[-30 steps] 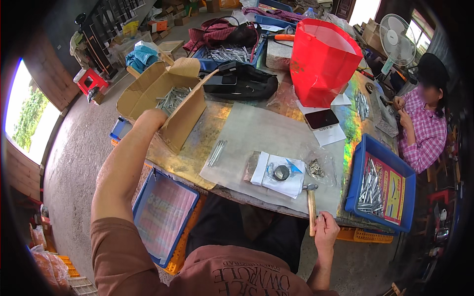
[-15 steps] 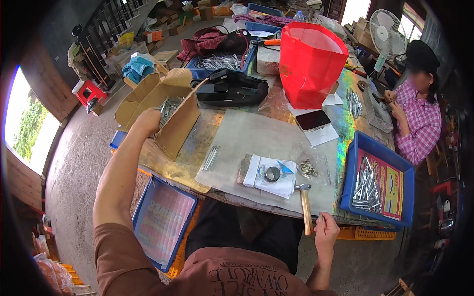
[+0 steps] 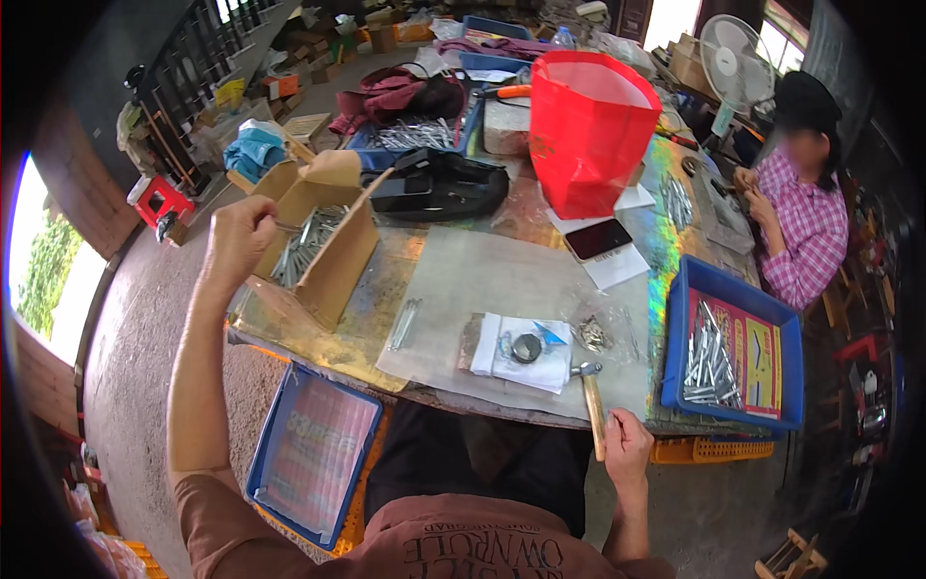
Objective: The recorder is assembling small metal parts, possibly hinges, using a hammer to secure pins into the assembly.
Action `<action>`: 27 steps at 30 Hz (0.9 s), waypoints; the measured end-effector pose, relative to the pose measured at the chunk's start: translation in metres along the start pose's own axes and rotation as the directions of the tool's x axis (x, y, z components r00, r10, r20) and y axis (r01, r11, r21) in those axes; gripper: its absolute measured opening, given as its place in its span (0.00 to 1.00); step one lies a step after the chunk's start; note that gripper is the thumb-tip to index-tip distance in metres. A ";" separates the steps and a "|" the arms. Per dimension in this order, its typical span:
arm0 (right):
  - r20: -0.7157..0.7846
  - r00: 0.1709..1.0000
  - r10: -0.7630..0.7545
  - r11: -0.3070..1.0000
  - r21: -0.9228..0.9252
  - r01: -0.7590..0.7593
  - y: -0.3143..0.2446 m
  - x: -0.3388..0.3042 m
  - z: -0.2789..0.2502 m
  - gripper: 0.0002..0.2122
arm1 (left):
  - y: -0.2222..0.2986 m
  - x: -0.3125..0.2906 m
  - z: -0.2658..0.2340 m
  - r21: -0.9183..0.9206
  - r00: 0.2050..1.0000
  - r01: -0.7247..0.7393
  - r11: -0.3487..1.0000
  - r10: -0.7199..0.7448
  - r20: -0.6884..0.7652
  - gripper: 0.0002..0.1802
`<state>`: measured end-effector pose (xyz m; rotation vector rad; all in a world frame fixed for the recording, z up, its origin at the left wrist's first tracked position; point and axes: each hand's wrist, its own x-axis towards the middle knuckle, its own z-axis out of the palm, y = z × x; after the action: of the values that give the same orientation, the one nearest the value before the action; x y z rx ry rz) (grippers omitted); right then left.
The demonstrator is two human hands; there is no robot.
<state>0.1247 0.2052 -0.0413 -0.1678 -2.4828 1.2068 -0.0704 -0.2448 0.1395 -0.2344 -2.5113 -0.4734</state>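
Head: hammer (image 3: 593,411) beside right hand (image 3: 628,444).

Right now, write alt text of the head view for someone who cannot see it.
A person at a worktable has the left hand at an open cardboard box of metal rods and the right hand beside a hammer. Near the hammer, a dark round piece rests on a white pad; a co-worker in a checked shirt is at the right.
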 end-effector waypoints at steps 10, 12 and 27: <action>0.003 0.998 -0.059 0.998 -0.005 0.059 0.004 0.001 0.010 0.05 | -0.041 -0.011 0.031 -0.029 0.993 0.100 0.995 -0.098 0.058 0.09; -0.001 0.993 -0.115 0.993 -0.012 0.115 0.005 0.003 0.012 0.05 | -0.042 -0.011 0.036 0.001 0.991 0.122 0.993 -0.122 0.060 0.09; 0.033 0.998 -0.059 0.995 0.079 0.056 -0.021 0.008 0.017 0.05 | 0.039 -0.040 0.012 -0.707 0.989 0.116 0.698 -0.143 0.021 0.05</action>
<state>0.1120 0.1821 -0.0322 -0.0539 -2.4479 1.2907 -0.0337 -0.2065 0.1186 -0.3297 -2.1931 -1.4926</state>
